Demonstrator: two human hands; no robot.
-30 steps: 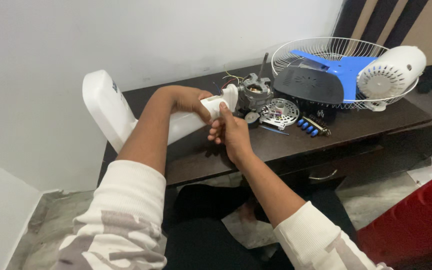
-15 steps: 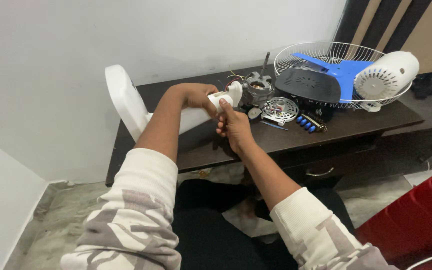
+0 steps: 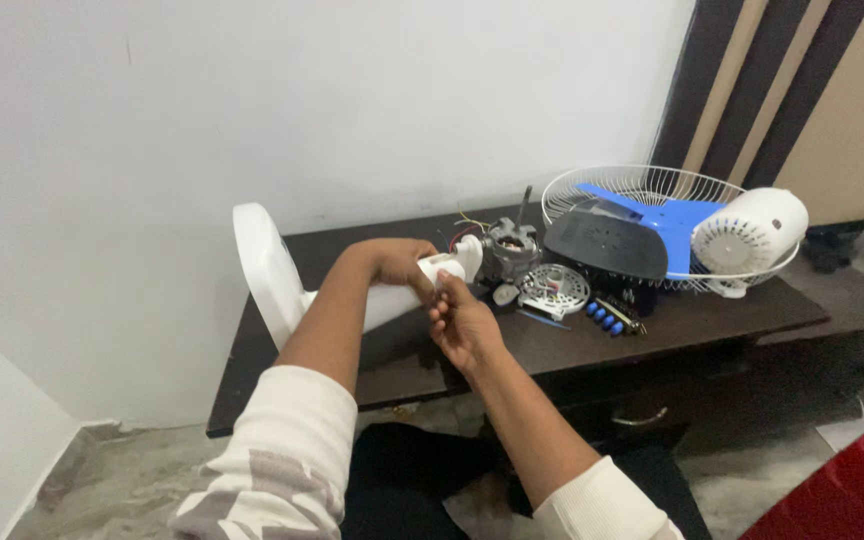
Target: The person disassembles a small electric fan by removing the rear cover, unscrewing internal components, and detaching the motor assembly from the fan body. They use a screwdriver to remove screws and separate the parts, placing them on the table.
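Note:
A white fan stand lies on its side across the dark table, its round base at the left and its neck pointing right. My left hand grips the neck of the stand from above. My right hand holds the neck's end from below, fingers pinched on the white plastic. The grey fan motor with its upright shaft and coloured wires sits at the end of the neck, just right of both hands.
A white wire fan guard holds blue blades, a dark grey cover and a white motor housing. A round perforated white plate and a switch strip with blue buttons lie nearby. Red object at lower right.
The view has tilted up and pulled back, so the table sits lower in frame. Both hands stay on the stand's neck, and the stand's base stands more upright than a second ago.

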